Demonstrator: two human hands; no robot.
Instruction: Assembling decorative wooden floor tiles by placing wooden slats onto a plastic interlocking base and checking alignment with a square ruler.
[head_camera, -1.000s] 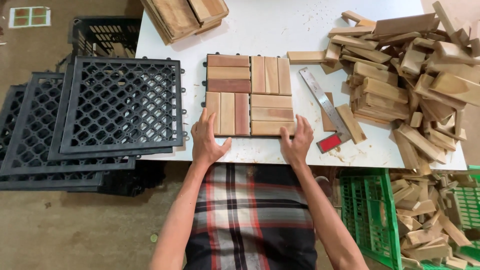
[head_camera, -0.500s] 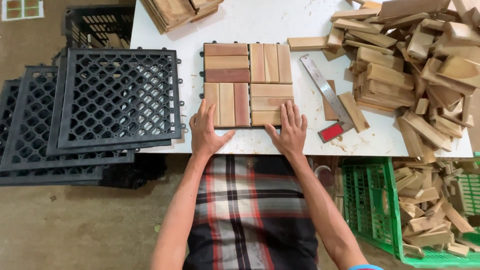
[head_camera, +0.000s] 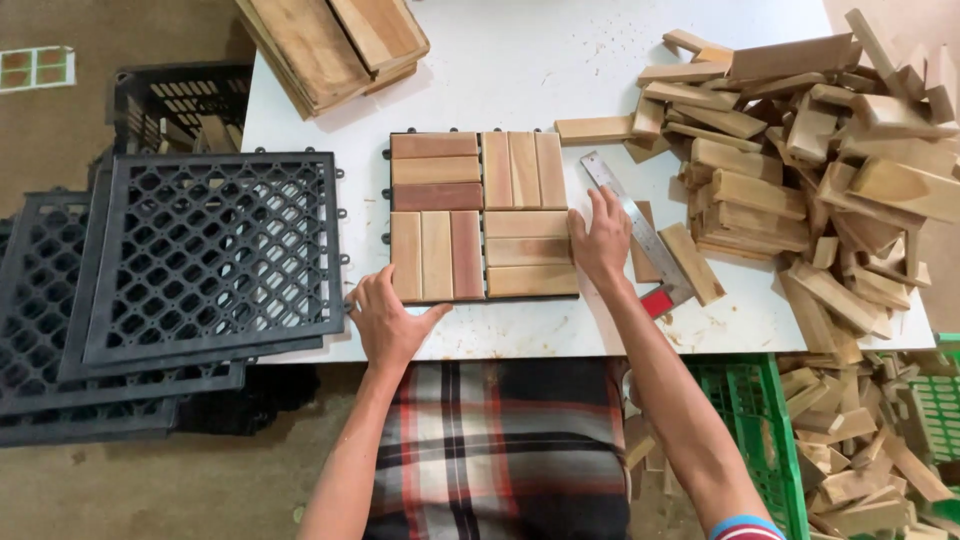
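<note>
Centrally on the white table (head_camera: 560, 70) a square wooden tile (head_camera: 484, 216) is laid flat, close to the near edge. It is made of four blocks of three slats each, and the slats of neighbouring blocks run crosswise to one another, so no single long axis can be given; the tile is simply square to the table edge. Small black tabs of its plastic base are seen along its left and far sides.

The tile is met from two sides. The left hand (head_camera: 388, 320) is placed at the near left corner, with the palm on the table and the fingers loosely spread; the thumb is pointed toward the near edge of the tile and seems to touch it. The right hand (head_camera: 600, 238) is laid against the right edge, with the fingers kept rather together and curled over the border of the tile. Nothing is pinched by either hand. So the tile lies to the right and forward from the left fingers, and to the left from the right fingers.

Just beside the right hand a metal ruler (head_camera: 640, 232) with a red end is lying diagonally. Further right a heap of loose wooden slats (head_camera: 800, 170) is seen. On the left, well apart from the tile, black plastic grids (head_camera: 215, 255) are stacked, overhanging the table edge.
</note>
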